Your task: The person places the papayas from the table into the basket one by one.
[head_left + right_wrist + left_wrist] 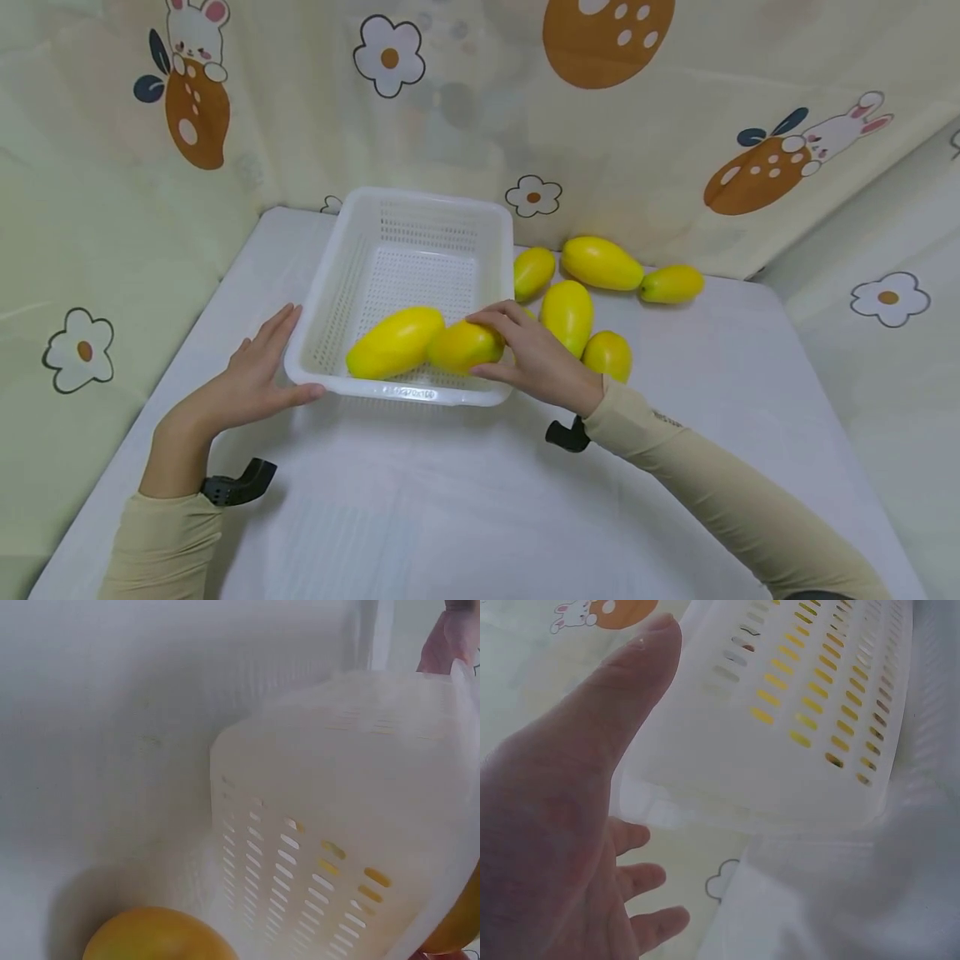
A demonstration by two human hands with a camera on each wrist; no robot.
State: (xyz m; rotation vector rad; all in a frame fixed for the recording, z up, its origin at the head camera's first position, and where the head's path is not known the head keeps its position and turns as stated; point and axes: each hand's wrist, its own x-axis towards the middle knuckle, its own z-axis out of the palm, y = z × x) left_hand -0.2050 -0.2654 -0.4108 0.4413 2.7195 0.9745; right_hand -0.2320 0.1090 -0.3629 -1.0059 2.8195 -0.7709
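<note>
Held fruit: a yellow oblong one point(461, 347) with a smooth skin and an orange tinge, its blunt end toward the right; it was in the near right part of the basket point(397, 390), about the middle of the head view. Whether it touched the bottom could not be told.
Second fruit: longer and brighter yellow point(396, 342), lying aslant to the left of the first, its lower end greenish; the two appeared to touch.
Basket: white plastic, slotted walls, rounded corners, left of centre on the white-covered desk point(450, 500).
Loose fruits: a yellow group point(567, 317) right of the basket, one partly hidden behind the fingers.
Right hand: it point(534, 354) gripped the held fruit's right end, thumb below and fingers above, the forearm slanting in from the lower right.
Left hand: it point(257, 377) was spread, fingers straight along the basket's left side, thumb at the near left corner, gripping nothing; the forearm rose from the lower left.
Sleeves: beige point(161, 542), both arms.
</note>
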